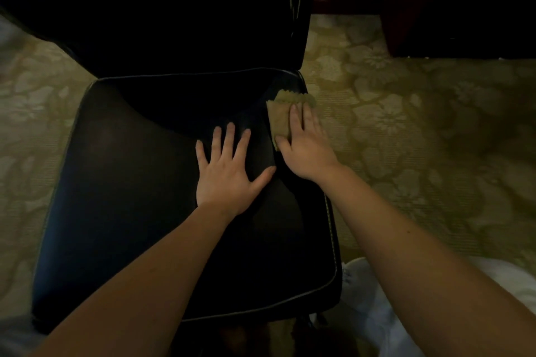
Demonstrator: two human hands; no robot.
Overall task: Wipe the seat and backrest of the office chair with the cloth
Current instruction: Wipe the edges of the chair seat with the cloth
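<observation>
A black office chair fills the view, with its seat (pixel 121 211) below me and its dark backrest (pixel 174 14) rising at the far side. A small tan cloth (pixel 280 113) with a zigzag edge lies at the seat's far right corner. My right hand (pixel 304 148) presses flat on the cloth with straight fingers. My left hand (pixel 226 171) rests flat on the middle of the seat, fingers spread, holding nothing.
A patterned olive carpet (pixel 406 130) surrounds the chair. Dark red wooden furniture (pixel 452 9) stands at the far right beside a white wall with a dark baseboard (pixel 348 4). White fabric (pixel 377 313) shows at the bottom right.
</observation>
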